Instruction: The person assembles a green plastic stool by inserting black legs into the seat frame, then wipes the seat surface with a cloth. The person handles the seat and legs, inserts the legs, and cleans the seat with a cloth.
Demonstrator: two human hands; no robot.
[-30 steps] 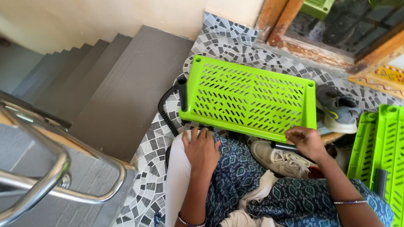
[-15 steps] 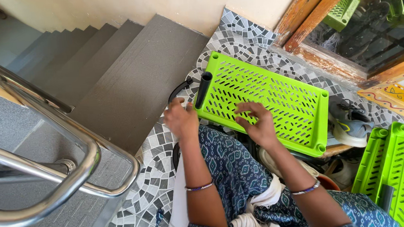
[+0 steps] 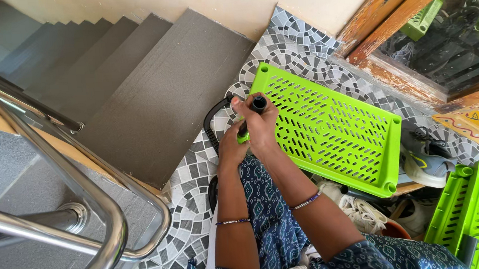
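A lime-green slotted plastic shelf panel (image 3: 333, 129) lies tilted over my lap and the tiled landing. At its near-left corner a short black tube (image 3: 258, 103) stands upright with its open end toward me. My right hand (image 3: 264, 128) wraps around the upper part of the tube. My left hand (image 3: 230, 145) grips just below it, against the lower tube and the shelf's corner. Both wrists wear thin bracelets. The joint between tube and corner socket is hidden by my fingers.
A grey staircase (image 3: 154, 95) drops away to the left behind a steel railing (image 3: 89, 210). A second green panel (image 3: 477, 214) lies at the lower right. Shoes (image 3: 424, 156) sit under the shelf. A wooden window frame (image 3: 387, 20) is behind, and a black curved strap (image 3: 213, 116) lies on the tiles.
My right hand has left the shelf's slotted surface and joined my left hand at the near-left corner. Both now close around the black tube, which stands more upright.
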